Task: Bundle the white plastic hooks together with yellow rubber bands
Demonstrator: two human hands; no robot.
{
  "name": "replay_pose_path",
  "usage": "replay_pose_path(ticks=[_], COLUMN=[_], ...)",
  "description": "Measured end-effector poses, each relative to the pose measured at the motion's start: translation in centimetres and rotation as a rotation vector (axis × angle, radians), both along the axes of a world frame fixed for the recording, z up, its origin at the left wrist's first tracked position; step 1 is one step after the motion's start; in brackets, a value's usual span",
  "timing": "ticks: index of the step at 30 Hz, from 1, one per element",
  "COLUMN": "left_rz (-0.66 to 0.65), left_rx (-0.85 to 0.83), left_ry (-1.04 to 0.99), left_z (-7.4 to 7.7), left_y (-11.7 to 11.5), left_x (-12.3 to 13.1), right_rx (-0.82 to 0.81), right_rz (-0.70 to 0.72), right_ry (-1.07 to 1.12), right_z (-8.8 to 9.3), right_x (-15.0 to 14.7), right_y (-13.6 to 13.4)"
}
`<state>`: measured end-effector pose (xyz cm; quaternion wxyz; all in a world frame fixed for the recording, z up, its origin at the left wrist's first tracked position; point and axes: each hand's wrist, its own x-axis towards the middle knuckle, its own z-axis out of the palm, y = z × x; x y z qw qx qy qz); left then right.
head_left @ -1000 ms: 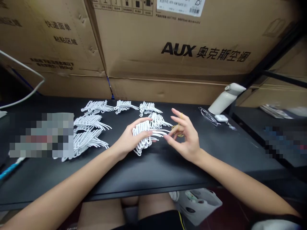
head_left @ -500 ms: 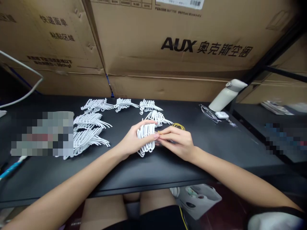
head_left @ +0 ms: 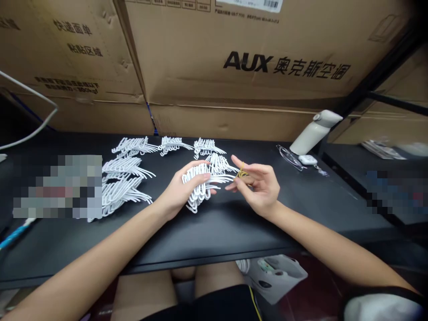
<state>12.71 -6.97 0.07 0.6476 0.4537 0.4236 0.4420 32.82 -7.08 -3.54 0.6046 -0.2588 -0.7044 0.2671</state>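
Observation:
My left hand point(head_left: 182, 189) is closed around a bundle of white wire hooks point(head_left: 198, 185), its thumb across the front and the bent ends hanging below. The straight ends of the hooks point right, toward my right hand point(head_left: 259, 187). On the fingers of that hand a thin yellow rubber band point(head_left: 242, 166) is looped, the index finger and thumb held apart. More yellow bands show between the fingers; whether they lie on the table behind is hard to tell. Just behind the held bundle lies another bundle of hooks point(head_left: 219, 164).
Several hook bundles point(head_left: 123, 191) lie left and at the back of the black table point(head_left: 214, 240). At the right stand a white bottle point(head_left: 309, 136), eyeglasses point(head_left: 289, 157) and a small white case point(head_left: 307, 159). Large cardboard boxes point(head_left: 234, 89) wall the back. A white bag point(head_left: 277, 278) is below.
My left hand has tilted the bundle and shifted slightly left and up, exposing its straight ends. My right hand has drawn back from it and spread its fingers, the rubber band looped on them.

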Motion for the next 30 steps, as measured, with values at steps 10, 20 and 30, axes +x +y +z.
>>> replay_pose_path(ticks=[10, 20, 30], left_rz=[-0.027, -0.053, -0.117], left_rx=[0.007, 0.174, 0.142], left_ry=[-0.027, 0.146, 0.16], left_z=[0.3, -1.3, -1.0], left_y=[-0.4, 0.1, 0.1], left_x=[0.2, 0.4, 0.5], right_rx=[0.123, 0.37, 0.341], right_rz=[0.04, 0.001, 0.039], right_ry=[-0.093, -0.417, -0.557], right_z=[0.8, 1.0, 0.7], right_x=[1.5, -0.9, 0.2], right_y=[1.7, 0.6, 0.8])
